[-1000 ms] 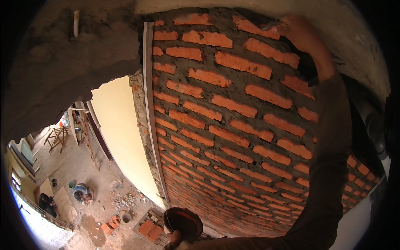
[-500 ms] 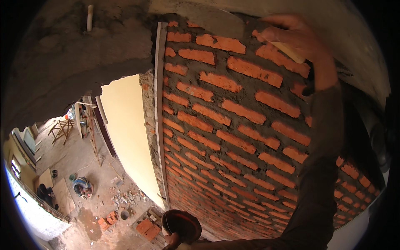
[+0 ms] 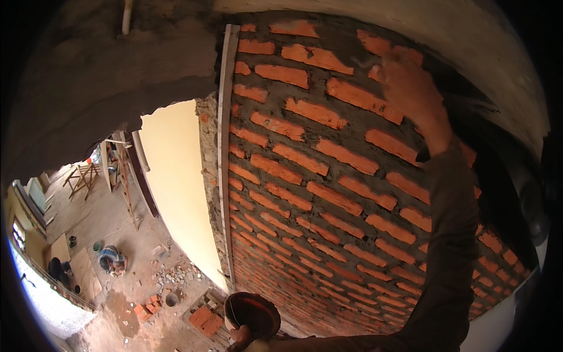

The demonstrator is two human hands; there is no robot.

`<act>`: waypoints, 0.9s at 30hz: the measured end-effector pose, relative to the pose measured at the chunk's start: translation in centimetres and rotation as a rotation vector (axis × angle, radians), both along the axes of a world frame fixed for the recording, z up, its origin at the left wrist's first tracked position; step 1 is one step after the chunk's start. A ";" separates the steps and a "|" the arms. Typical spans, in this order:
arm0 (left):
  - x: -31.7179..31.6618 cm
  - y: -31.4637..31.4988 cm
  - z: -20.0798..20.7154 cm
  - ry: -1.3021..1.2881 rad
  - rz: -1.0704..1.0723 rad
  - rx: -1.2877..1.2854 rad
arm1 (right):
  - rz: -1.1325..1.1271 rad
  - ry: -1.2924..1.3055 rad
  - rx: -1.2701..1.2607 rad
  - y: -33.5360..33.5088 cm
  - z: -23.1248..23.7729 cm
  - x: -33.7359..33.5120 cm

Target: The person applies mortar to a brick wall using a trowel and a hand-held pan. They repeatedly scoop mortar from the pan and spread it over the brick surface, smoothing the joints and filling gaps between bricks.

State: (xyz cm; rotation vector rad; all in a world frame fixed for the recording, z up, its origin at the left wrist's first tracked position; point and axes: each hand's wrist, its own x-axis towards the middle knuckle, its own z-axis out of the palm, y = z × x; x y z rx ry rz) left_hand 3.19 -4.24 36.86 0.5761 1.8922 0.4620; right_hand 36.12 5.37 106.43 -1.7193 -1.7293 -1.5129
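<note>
My right hand (image 3: pixel 413 97) is up against the top of the brick wall (image 3: pixel 340 155), closed on a trowel. The trowel's handle is hidden behind the fingers, and its grey blade (image 3: pixel 360 56) is smeared by motion against the grey mortar. Low in the view, my left hand (image 3: pixel 240 335) grips the rim of a round dark bowl (image 3: pixel 253 317). The bowl is tilted, and its inside is too dark to read. Grey mortar fills the joints between the orange bricks.
A long straight batten (image 3: pixel 225 146) stands along the wall's left edge. Overhead runs a pale sloping surface (image 3: pixel 469 35). Far below, a person (image 3: pixel 111 259) bends over the floor near rubble (image 3: pixel 176 276), stacked bricks (image 3: pixel 205 321) and a bucket (image 3: pixel 171 300).
My right hand has moved down and turned, and the trowel's blade has left the top of the wall where it showed plainly. My left hand and the bowl have barely shifted.
</note>
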 end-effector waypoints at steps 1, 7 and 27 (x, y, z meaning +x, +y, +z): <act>0.0 0.4 0.4 0.023 -0.023 -0.005 | -0.147 0.001 -0.015 0.4 -0.7 -0.6; -0.4 3.8 -0.6 0.020 -0.152 -0.039 | -0.274 -0.353 0.026 3.1 -2.9 -3.3; 0.5 16.1 -2.0 0.064 -0.315 -0.023 | -0.461 0.074 -0.002 2.3 1.6 -3.9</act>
